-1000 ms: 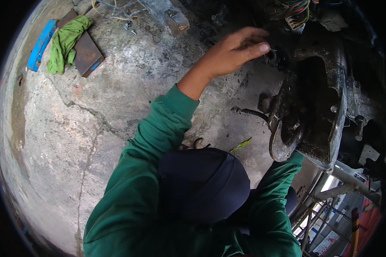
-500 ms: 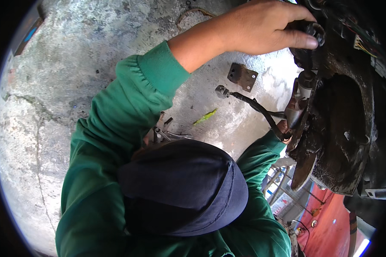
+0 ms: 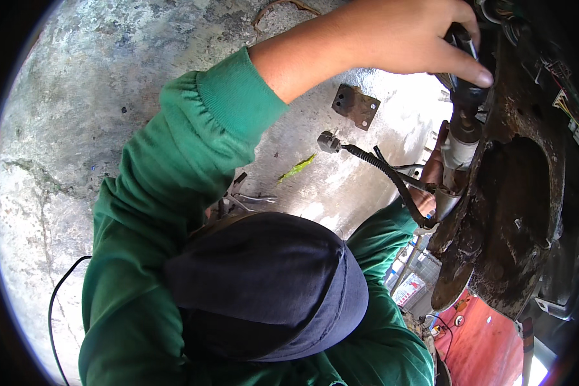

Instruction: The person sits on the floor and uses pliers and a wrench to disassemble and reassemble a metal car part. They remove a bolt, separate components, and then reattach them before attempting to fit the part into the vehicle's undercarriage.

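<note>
1. Metal cylinder (image 3: 458,154): stands roughly upright, just beside rusty metal bracket (image 3: 522,121), R side of view.
2. L hand (image 3: 424,35): thumb & fingers wrapped round black upper part (image 3: 462,40), pinching it, in line above cylinder.
3. R hand (image 3: 433,168): mostly hidden behind cylinder; can't tell if gripping.
4. Prob. hefty, stiff, poss. greasy/slippery; best held round pale mid-body, fingers clear of corrugated black cable (image 3: 381,165) nr. lower end.

The head-worn fisheye looks down, close above the left hand (image 3: 421,35) and floor (image 3: 77,116).
</note>
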A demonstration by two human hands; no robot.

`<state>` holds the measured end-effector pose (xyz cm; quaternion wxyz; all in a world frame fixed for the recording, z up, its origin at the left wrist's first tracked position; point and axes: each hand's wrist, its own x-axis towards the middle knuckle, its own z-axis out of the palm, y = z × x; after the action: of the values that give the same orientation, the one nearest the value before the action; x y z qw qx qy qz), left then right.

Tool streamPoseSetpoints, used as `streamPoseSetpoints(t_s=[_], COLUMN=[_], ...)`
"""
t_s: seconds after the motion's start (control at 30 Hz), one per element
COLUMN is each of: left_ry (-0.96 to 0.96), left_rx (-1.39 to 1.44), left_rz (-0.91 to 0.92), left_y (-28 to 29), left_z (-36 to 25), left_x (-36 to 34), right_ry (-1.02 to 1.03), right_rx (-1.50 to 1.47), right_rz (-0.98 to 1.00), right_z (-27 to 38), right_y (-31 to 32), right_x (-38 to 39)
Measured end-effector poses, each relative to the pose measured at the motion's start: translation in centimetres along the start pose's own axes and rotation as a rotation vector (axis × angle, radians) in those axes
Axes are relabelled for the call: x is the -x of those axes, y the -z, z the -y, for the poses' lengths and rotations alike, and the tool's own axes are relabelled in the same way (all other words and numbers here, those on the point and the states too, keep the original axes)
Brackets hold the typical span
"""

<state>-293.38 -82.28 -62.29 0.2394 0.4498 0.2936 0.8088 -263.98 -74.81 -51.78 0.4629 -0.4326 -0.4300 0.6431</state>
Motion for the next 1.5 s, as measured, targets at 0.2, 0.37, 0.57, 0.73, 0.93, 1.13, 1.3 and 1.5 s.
streamPoseSetpoints(t_s=[0.2, 0.37, 0.57, 0.73, 0.93, 1.13, 1.3, 1.5], left_ry=[0.133, -0.174, -0.009, 0.297, 0.331, -0.122, 0.177, 0.302], left_rx=[-0.317, -0.188, -0.198, -0.25, -0.263, -0.11, -0.1, -0.22], left_rz=[0.358, 0.231, 0.354, 0.418, 0.351, 0.194, 0.372, 0.386], left_y=[2.7, 2.1, 3.4, 3.3, 3.6, 3.0, 3.9, 4.0], left_z=[-2.9, -0.6, -2.5, -5.0, -5.2, -1.6, -3.7, -4.8], left_x=[-1.4, -1.0, -2.2, -3.0, -2.2, 0.8, -1.0, -1.3], right_ry=[0.008, 0.005, 0.021, 0.017, -0.008, -0.01, -0.013, -0.02], right_rx=[0.006, 0.012, 0.027, 0.039, 0.065, 0.11, 0.102, 0.093], right_rz=[0.002, 0.018, 0.016, 0.015, 0.007, -0.048, -0.072, -0.073], right_z=[0.3, 0.2, 0.9, 0.8, 0.4, -0.5, -0.2, -0.6], right_y=[-0.4, -1.1, -1.3, -1.5, -1.7, -0.8, -0.4, -0.7], right_x=[0.0, -0.5, -0.5, -0.4, -0.2, 0.1, 1.2, 1.9])
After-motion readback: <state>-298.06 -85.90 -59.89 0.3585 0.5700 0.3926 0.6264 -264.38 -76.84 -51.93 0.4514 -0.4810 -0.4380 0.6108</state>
